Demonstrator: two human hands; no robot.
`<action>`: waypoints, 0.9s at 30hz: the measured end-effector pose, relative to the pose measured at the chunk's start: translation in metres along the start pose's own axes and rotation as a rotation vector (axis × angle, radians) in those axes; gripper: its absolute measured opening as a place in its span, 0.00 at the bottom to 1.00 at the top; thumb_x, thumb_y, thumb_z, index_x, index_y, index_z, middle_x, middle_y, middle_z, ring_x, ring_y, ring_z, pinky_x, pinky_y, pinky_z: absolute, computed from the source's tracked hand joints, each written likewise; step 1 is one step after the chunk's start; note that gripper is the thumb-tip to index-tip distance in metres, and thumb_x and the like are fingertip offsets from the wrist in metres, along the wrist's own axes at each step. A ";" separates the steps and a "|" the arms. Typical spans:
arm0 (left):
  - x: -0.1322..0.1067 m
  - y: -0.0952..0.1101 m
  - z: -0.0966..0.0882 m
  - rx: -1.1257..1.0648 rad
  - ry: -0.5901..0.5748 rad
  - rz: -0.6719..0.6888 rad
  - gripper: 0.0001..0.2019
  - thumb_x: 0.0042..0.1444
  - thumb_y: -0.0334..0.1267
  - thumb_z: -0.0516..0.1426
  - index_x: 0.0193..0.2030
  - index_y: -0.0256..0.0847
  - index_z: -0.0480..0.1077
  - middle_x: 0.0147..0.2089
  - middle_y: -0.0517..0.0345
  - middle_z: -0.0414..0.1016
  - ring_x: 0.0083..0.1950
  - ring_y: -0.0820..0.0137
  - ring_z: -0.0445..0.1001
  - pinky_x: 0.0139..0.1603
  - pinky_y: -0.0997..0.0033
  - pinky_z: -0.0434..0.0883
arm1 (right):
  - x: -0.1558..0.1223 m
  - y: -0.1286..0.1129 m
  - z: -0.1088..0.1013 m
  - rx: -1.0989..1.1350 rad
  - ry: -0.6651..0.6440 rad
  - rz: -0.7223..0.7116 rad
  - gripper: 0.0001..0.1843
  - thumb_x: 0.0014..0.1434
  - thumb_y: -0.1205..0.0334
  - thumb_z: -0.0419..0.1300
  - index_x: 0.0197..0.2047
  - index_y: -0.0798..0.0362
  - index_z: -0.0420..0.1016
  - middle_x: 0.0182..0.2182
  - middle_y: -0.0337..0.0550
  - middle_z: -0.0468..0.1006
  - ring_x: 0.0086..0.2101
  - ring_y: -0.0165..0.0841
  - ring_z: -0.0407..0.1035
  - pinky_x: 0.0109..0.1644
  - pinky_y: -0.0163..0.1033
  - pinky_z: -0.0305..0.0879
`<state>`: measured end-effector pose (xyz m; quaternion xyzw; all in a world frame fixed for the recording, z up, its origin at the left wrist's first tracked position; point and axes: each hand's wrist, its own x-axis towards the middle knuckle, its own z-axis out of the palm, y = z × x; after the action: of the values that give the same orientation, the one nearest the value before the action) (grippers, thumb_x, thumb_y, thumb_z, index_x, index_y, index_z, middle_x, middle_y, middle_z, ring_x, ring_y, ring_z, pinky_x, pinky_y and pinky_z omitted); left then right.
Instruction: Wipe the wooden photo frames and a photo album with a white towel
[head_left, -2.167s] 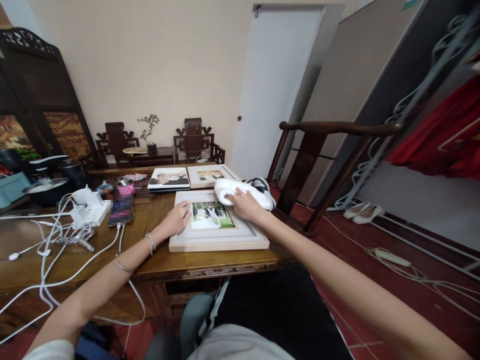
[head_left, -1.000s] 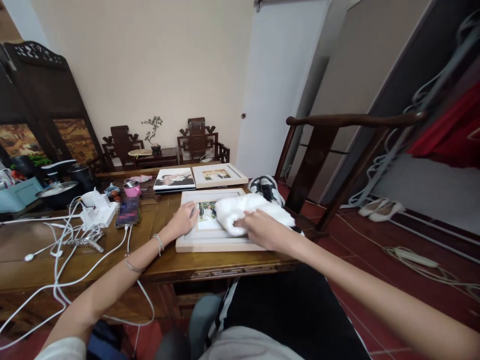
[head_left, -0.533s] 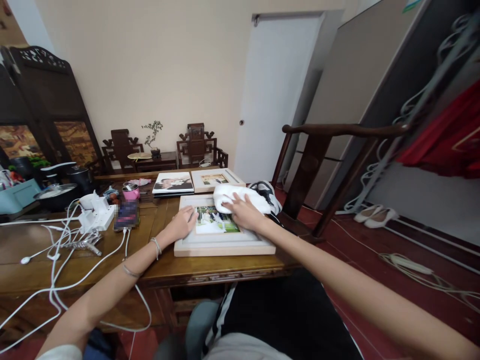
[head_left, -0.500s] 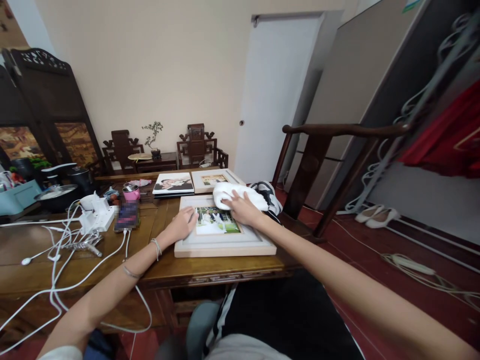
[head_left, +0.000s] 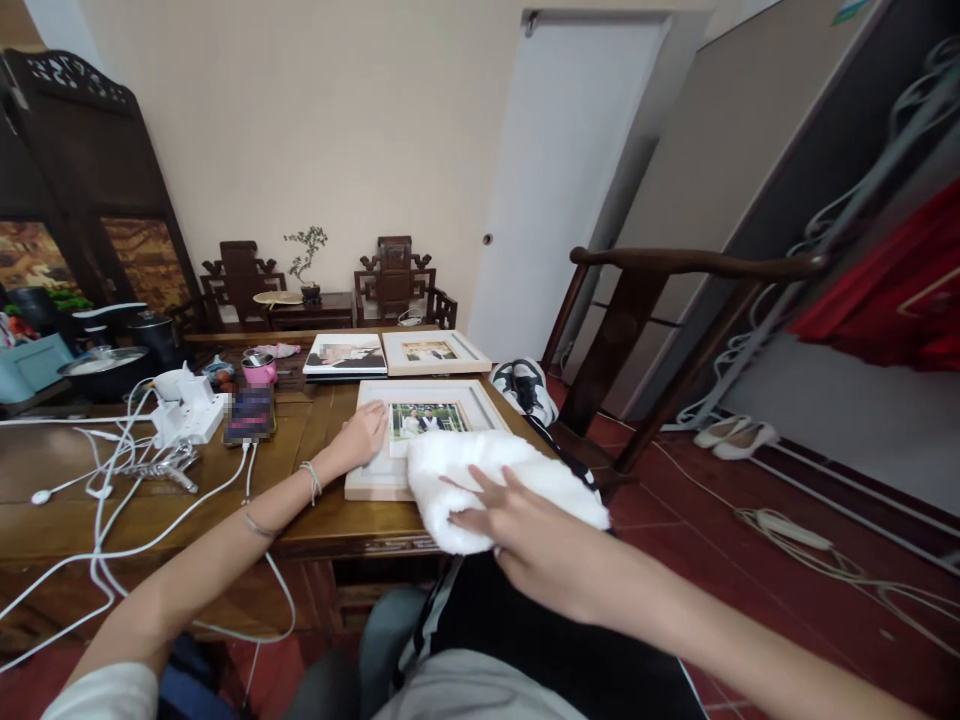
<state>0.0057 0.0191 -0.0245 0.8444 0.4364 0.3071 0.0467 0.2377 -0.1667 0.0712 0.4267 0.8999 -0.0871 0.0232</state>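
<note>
A framed photo (head_left: pixel 375 478) in a light wooden frame lies flat near the table's front edge. My left hand (head_left: pixel 363 436) rests on the frame's left side, fingers stretched out over its border, holding nothing. In my right hand (head_left: pixel 517 515) is a fluffy white cloth (head_left: pixel 480 465), gripped from above with the fingers pressed into it. The cloth covers the lower right of the frame and hangs past its front edge. The upper part of the photo shows above the cloth.
Behind lie another framed photo (head_left: pixel 472 352) and a photo album (head_left: pixel 345 357). To the left are a power strip (head_left: pixel 196 415) with tangled white cables, a phone (head_left: pixel 250 415) and a pink cup (head_left: pixel 259 368). Sneakers (head_left: pixel 525 388) and a wooden chair (head_left: pixel 622 330) stand at the right.
My right hand has drawn the white cloth toward me, from the frame's upper right to its front edge. My left hand stays on the frame's left side.
</note>
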 end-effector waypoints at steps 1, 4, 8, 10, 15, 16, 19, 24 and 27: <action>0.000 -0.001 0.001 0.005 -0.003 -0.008 0.18 0.64 0.39 0.43 0.52 0.35 0.69 0.59 0.42 0.69 0.64 0.60 0.63 0.66 0.54 0.61 | 0.000 -0.003 0.004 0.008 0.031 0.001 0.36 0.47 0.80 0.48 0.59 0.54 0.69 0.63 0.55 0.60 0.65 0.51 0.42 0.65 0.63 0.40; -0.001 -0.006 0.001 0.019 -0.023 0.001 0.19 0.62 0.37 0.45 0.54 0.33 0.68 0.61 0.41 0.67 0.64 0.58 0.63 0.65 0.52 0.62 | 0.023 0.013 0.015 0.045 0.119 0.027 0.38 0.49 0.79 0.47 0.64 0.55 0.62 0.64 0.56 0.58 0.66 0.49 0.42 0.65 0.61 0.39; -0.001 -0.008 -0.001 0.050 -0.041 0.026 0.19 0.61 0.35 0.46 0.55 0.33 0.67 0.61 0.41 0.66 0.64 0.59 0.63 0.65 0.54 0.63 | 0.077 0.072 0.008 -0.044 0.153 0.124 0.37 0.51 0.79 0.46 0.65 0.59 0.59 0.60 0.58 0.64 0.65 0.48 0.45 0.65 0.61 0.39; 0.000 -0.008 -0.002 0.067 -0.044 0.009 0.19 0.61 0.35 0.45 0.56 0.32 0.67 0.61 0.39 0.66 0.64 0.57 0.63 0.64 0.52 0.63 | 0.104 0.101 -0.002 -0.124 0.201 0.241 0.37 0.51 0.80 0.46 0.66 0.60 0.58 0.61 0.60 0.62 0.64 0.51 0.44 0.63 0.65 0.39; 0.001 -0.005 -0.002 0.099 -0.054 -0.004 0.19 0.62 0.34 0.44 0.56 0.32 0.65 0.61 0.38 0.66 0.64 0.57 0.62 0.64 0.51 0.63 | 0.139 0.123 -0.010 -0.150 0.203 0.317 0.40 0.49 0.83 0.45 0.64 0.54 0.62 0.65 0.53 0.56 0.64 0.55 0.40 0.59 0.72 0.39; 0.000 -0.005 -0.002 0.098 -0.055 -0.007 0.19 0.62 0.34 0.44 0.57 0.32 0.65 0.62 0.38 0.65 0.65 0.56 0.62 0.64 0.50 0.63 | 0.138 0.118 -0.008 -0.148 0.177 0.282 0.41 0.47 0.85 0.44 0.63 0.51 0.64 0.67 0.49 0.54 0.65 0.55 0.39 0.58 0.74 0.38; 0.000 -0.006 0.001 0.079 -0.037 -0.009 0.20 0.62 0.34 0.45 0.58 0.32 0.63 0.63 0.38 0.63 0.65 0.56 0.61 0.64 0.49 0.62 | 0.112 0.088 -0.002 -0.091 0.068 0.131 0.42 0.45 0.85 0.45 0.61 0.48 0.67 0.67 0.45 0.54 0.65 0.55 0.37 0.59 0.74 0.36; -0.002 -0.009 0.005 0.058 -0.008 -0.018 0.20 0.61 0.34 0.45 0.58 0.33 0.63 0.63 0.39 0.64 0.65 0.58 0.61 0.64 0.50 0.62 | 0.039 0.021 -0.014 0.088 -0.103 -0.046 0.38 0.49 0.82 0.44 0.61 0.48 0.67 0.57 0.51 0.70 0.64 0.47 0.48 0.63 0.62 0.46; -0.002 -0.008 0.005 0.064 -0.027 -0.012 0.21 0.61 0.36 0.45 0.58 0.32 0.63 0.63 0.38 0.63 0.65 0.57 0.62 0.64 0.49 0.62 | 0.022 0.004 -0.017 0.095 -0.122 -0.084 0.40 0.48 0.83 0.45 0.62 0.48 0.66 0.58 0.52 0.68 0.65 0.44 0.44 0.65 0.60 0.44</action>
<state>0.0018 0.0237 -0.0320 0.8470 0.4503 0.2812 0.0276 0.2270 -0.1443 0.0850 0.3830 0.9089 -0.1562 0.0539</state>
